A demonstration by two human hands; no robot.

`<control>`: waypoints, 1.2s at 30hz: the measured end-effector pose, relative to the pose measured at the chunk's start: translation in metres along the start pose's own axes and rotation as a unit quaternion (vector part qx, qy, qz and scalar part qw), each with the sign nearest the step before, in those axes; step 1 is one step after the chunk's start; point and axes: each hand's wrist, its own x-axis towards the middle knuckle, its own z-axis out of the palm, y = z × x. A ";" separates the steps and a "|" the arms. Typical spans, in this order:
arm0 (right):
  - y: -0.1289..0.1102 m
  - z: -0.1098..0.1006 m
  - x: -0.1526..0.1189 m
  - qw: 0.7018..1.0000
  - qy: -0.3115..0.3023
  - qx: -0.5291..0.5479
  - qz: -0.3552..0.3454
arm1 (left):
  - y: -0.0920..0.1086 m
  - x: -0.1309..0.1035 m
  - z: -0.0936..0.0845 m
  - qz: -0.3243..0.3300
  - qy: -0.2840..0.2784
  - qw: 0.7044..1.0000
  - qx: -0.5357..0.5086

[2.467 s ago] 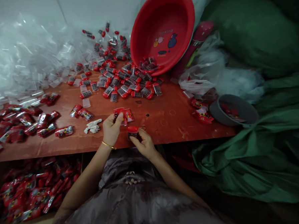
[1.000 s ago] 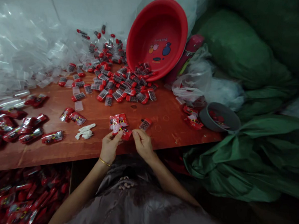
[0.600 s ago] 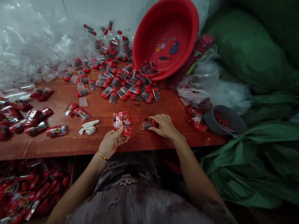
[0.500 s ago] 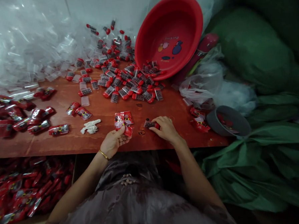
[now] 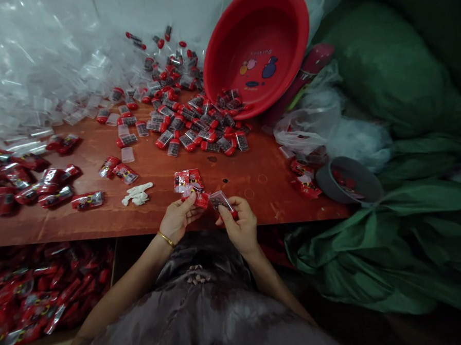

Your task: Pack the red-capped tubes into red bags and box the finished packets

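Observation:
My left hand [image 5: 181,216] pinches a small red printed wrapper [image 5: 201,200] near the table's front edge. Just behind it lie more flat red wrappers [image 5: 187,180]. Close on the right, my right hand [image 5: 241,223] grips a small clear container with a red cap [image 5: 221,200] and dark contents, its clear end tilted toward the wrapper. Whether the two touch I cannot tell. A heap of the same red-capped containers [image 5: 189,123] lies farther back. To the left are a crumpled white glove-like piece [image 5: 138,194] and two filled red packets [image 5: 125,174].
A red basin [image 5: 262,32] leans tilted at the back, containers at its lower rim. Clear plastic pieces [image 5: 35,64] pile up back left. Filled red packets [image 5: 22,178] lie left, more in a box [image 5: 47,285] below. A grey bowl [image 5: 324,185] and green cloth [image 5: 430,234] are right.
My right hand has moved left with the container, lifting and turning it toward the wrapper in my left hand. My left hand keeps its hold; the view has shifted slightly.

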 end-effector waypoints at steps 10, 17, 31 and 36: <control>0.002 0.010 -0.005 0.996 -0.047 0.037 0.061 | -0.004 -0.001 0.002 0.056 0.045 0.997 -0.006; -0.001 0.007 -0.002 0.990 -0.089 0.065 0.085 | -0.012 0.001 0.006 0.144 0.084 0.986 -0.011; 0.007 0.002 0.005 0.988 -0.095 0.089 0.078 | -0.028 0.007 -0.002 0.275 0.074 0.955 0.083; 0.007 0.002 0.008 0.990 -0.095 0.079 0.064 | -0.025 0.005 0.004 0.231 0.056 0.969 0.075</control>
